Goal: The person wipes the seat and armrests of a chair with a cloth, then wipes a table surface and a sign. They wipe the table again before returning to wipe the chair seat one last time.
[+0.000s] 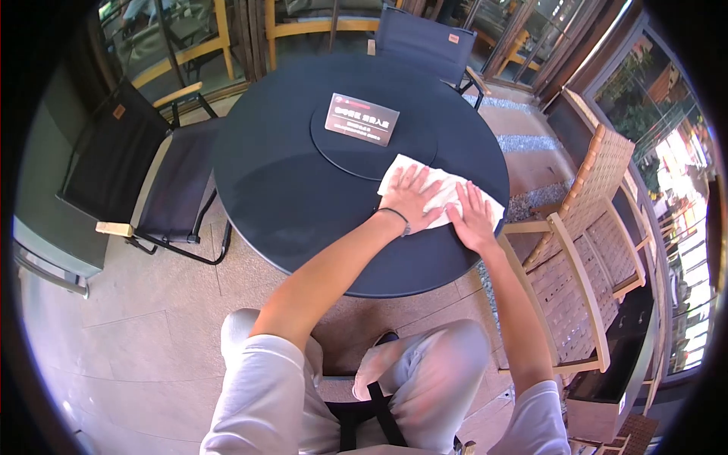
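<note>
A white cloth [437, 208] lies spread on the right part of a round black table [280, 189]. My left hand [409, 196] rests flat on the cloth's left half, fingers stretched out, with a dark band at the wrist. Pressed on the cloth's right end is my right hand [473, 218], its fingers extended too. Neither hand grips the cloth; both palms face down. Beyond my left hand, a small sign [362, 119] with white lettering stands on the raised round centre of the table.
A black folding chair [178, 171] stands to the left, and another dark chair [425, 45] is behind the table. At the right is a woven chair with a wooden frame [595, 250], close to the table's edge. Glass doors [182, 38] line the back.
</note>
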`<state>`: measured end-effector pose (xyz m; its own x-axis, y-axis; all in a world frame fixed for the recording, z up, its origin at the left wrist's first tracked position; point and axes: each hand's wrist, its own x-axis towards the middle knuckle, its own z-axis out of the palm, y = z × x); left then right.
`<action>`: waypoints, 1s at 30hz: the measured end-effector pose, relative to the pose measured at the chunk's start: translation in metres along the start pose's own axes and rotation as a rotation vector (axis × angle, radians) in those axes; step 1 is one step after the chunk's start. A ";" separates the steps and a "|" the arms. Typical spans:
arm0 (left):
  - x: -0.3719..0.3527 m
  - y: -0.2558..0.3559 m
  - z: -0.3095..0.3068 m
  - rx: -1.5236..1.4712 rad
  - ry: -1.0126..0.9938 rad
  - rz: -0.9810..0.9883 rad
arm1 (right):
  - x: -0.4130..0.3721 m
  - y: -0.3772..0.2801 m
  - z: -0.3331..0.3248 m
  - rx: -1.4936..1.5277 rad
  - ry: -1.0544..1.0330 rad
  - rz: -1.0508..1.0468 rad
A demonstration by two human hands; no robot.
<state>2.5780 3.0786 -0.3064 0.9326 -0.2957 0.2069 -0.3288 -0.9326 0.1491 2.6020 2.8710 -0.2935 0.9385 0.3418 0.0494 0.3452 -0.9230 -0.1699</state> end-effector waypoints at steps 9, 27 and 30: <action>-0.103 -0.104 -0.038 0.091 0.069 -0.123 | 0.022 -0.142 0.026 -0.001 -0.078 -0.170; -0.188 -0.251 -0.083 0.176 0.163 -0.515 | 0.100 -0.320 0.074 0.082 0.128 -0.540; -0.181 -0.245 -0.083 0.161 0.139 -0.551 | 0.108 -0.320 0.082 0.127 0.250 -0.559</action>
<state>2.4771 3.3781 -0.3005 0.9276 0.2613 0.2670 0.2357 -0.9638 0.1245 2.5920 3.2180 -0.3148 0.5965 0.7008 0.3913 0.7948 -0.5834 -0.1669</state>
